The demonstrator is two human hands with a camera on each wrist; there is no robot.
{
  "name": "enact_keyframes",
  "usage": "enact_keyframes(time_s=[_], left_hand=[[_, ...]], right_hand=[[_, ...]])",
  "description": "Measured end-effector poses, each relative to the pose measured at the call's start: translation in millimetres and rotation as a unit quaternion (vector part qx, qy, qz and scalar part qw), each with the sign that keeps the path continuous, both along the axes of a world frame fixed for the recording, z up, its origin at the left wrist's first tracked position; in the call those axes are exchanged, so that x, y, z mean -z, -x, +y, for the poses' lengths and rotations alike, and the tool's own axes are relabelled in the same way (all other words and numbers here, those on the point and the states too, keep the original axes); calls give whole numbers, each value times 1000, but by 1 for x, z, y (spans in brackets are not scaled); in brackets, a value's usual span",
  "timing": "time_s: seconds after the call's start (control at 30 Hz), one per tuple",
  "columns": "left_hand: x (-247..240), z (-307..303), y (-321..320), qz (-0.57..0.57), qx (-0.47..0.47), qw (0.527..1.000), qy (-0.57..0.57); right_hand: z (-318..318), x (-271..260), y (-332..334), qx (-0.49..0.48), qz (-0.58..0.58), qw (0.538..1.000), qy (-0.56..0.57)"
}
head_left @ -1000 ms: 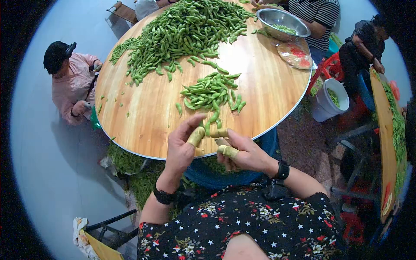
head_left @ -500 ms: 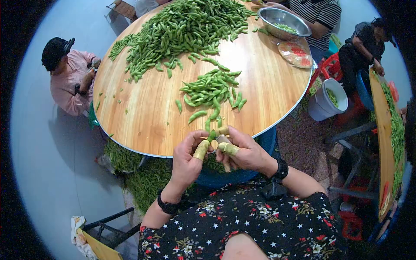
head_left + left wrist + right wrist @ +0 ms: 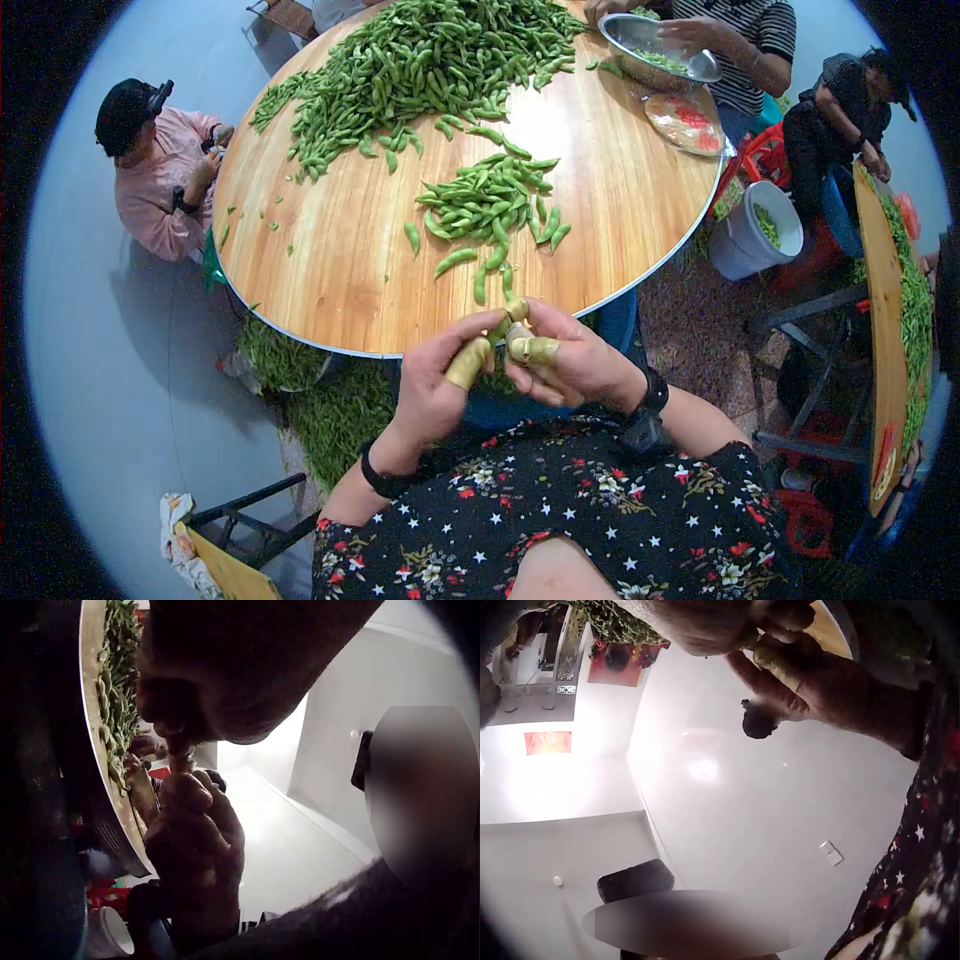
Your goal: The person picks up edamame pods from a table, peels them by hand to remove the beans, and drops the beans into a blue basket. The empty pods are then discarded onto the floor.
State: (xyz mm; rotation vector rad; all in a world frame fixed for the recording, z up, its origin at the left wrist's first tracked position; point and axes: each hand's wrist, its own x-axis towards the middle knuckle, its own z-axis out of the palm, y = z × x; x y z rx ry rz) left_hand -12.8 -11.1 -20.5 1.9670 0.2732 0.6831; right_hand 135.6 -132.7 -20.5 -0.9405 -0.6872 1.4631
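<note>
Both hands meet just off the near edge of the round wooden table. The left hand point(image 3: 437, 385), its thumb wrapped in a yellowish cover, pinches a green pod point(image 3: 497, 331). Against the pod's other end, the right hand point(image 3: 575, 362) has its wrapped thumb and index finger pressed together. Beyond the fingertips a few loose pods point(image 3: 480, 284) trail toward a small pile of pods point(image 3: 487, 200). In the left wrist view the right hand point(image 3: 196, 847) shows curled fingers; the right wrist view shows the left hand point(image 3: 832, 690) from its side.
A large heap of pods point(image 3: 430, 75) covers the table's far part. At the far right stand a metal bowl point(image 3: 650, 50) and a plastic-wrapped packet point(image 3: 685, 125). A white bucket point(image 3: 757, 232) stands right of the table, a blue tub point(image 3: 617, 325) beneath its edge. Other people sit around.
The hands first came together on a pod, then drew slightly nearer the body. One loose pod now lies closer to the right fingertips. The person across moved a hand over the metal bowl.
</note>
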Motion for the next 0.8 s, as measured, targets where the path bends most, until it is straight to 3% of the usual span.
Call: enact_keyframes(time_s=[0.03,0.07,0.1,0.17,0.23,0.27,0.3,0.33,0.4,0.47,0.53,0.57,0.6,0.63,0.67,0.7,0.73,0.77,0.8], left_hand=[[1,4,1,15,50,967,249],[3,7,0,27,97,871,481],[7,8,-2,12,130,844,521],[7,7,-2,47,89,862,497],[6,5,-2,82,45,877,471],[6,4,-2,47,-2,985,166],[5,4,-3,8,-49,986,-158],[3,2,-4,11,-51,986,-158],[-2,-3,-8,2,-42,951,-306],[3,-9,-11,1,-59,950,-308],[6,-19,-12,35,-97,990,-93],[8,-16,-11,38,-102,990,-92],[9,-12,-7,74,-93,978,170],[10,-11,-6,101,-78,899,419],[9,-14,-7,100,-86,897,421],[5,-18,-10,135,-111,917,358],[1,-21,-13,169,-135,931,293],[-2,-24,-15,166,-144,930,294],[-5,-26,-17,170,-152,964,137]], right_hand=[[0,2,-1,-14,79,997,7],[0,4,-2,-28,157,987,14],[0,8,-3,-28,157,987,14],[1,16,-4,-41,235,971,20],[0,13,-8,-35,202,978,41],[0,11,-10,-30,167,984,60],[-1,8,-11,-32,167,984,60],[-2,4,-12,-29,135,988,66],[-3,4,-14,-33,104,991,72],[-4,5,-17,-47,93,991,80],[-6,6,-19,-56,65,993,85],[-6,5,-21,-60,36,994,89],[-7,4,-24,-67,39,993,92],[-8,2,-29,-73,-35,994,79],[-8,2,-33,-79,-110,989,64],[-8,3,-39,-87,-109,988,63],[-7,4,-46,-42,-291,956,-13],[-5,4,-51,6,-460,883,-92],[-2,2,-52,-2,-459,883,-96]])
